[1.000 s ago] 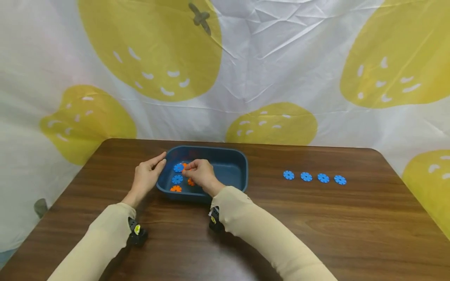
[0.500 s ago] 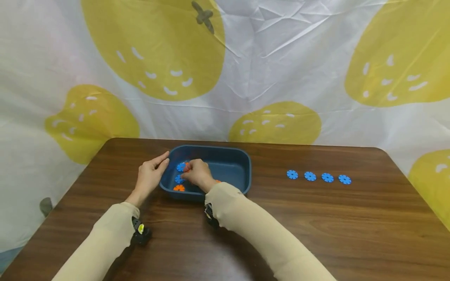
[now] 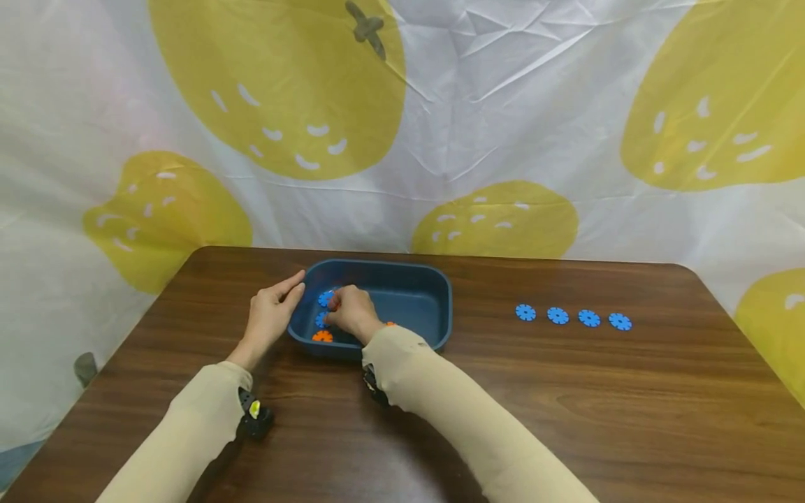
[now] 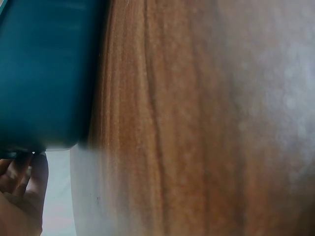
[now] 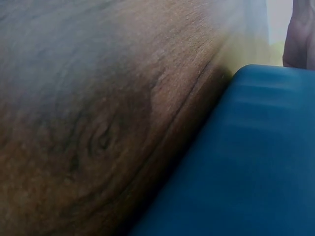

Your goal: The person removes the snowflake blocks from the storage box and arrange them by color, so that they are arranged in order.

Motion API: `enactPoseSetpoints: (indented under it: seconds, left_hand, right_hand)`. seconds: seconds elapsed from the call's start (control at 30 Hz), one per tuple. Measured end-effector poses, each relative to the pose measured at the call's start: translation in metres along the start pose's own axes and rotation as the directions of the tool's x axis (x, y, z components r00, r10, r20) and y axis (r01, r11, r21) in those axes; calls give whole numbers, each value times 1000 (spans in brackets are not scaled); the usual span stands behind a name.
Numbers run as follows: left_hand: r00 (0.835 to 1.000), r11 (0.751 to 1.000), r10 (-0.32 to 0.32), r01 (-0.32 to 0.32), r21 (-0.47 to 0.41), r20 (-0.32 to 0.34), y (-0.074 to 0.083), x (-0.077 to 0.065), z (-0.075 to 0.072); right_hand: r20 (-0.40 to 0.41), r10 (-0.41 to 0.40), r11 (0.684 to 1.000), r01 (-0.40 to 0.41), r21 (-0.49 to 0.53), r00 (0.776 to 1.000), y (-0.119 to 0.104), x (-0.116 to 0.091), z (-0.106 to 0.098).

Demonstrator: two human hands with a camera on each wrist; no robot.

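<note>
A dark blue rectangular tub [image 3: 451, 300] sits on the table. My left hand [image 3: 267, 318] rests against the tub's left end with fingers extended, its fingertips [image 4: 38, 164] touching the outside in the left wrist view. My right hand [image 3: 354, 312] reaches into the tub with bent fingers, fingertips at the edge of a notched blue plastic disc [image 3: 321, 320]. Whether they pinch it is hidden. Beside that lie another blue disc [image 3: 325, 298] and an orange disc [image 3: 323, 337]. Bits of orange show by my right fingers and behind my wrist. The right wrist view shows mainly the tub's outer wall [image 5: 246, 162].
Several blue discs [image 3: 557, 316] lie spaced in a row on the brown wooden table [image 3: 566, 391], right of the tub. A white curtain with yellow fruit prints [image 3: 490, 223] hangs behind the table's far edge.
My right hand has shifted slightly left and toward me inside the tub, from beside an orange disc to the nearer blue disc. My left hand stays at the tub's end. The view has turned slightly left.
</note>
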State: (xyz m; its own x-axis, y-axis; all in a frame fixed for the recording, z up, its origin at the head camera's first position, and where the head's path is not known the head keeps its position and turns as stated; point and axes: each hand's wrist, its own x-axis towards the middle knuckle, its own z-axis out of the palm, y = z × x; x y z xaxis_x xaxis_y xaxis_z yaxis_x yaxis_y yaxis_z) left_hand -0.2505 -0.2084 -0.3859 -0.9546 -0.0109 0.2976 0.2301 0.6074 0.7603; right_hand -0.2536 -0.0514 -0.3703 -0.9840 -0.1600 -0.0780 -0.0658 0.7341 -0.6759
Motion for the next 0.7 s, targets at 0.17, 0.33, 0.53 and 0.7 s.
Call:
enactPoseSetpoints:
  seconds: [0.17, 0.33, 0.53, 0.7]
  left_hand:
    - [1000, 1000, 0, 0, 6, 1, 1, -1, 0]
    - [1000, 1000, -2, 2, 4, 2, 0, -1, -1]
    - [1000, 1000, 0, 0, 4, -1, 1, -1, -1]
    - [1000, 1000, 3, -3, 4, -7, 0, -1, 0]
  right_hand:
    - [15, 17, 1000, -17, -24, 1000, -1, 2, 2]
    - [27, 13, 999, -12, -50, 1000, -1, 1, 2]
    - [39, -8, 996, 11, -93, 999, -1, 0, 2]
    - [50, -6, 992, 12, -126, 999, 0, 1, 3]
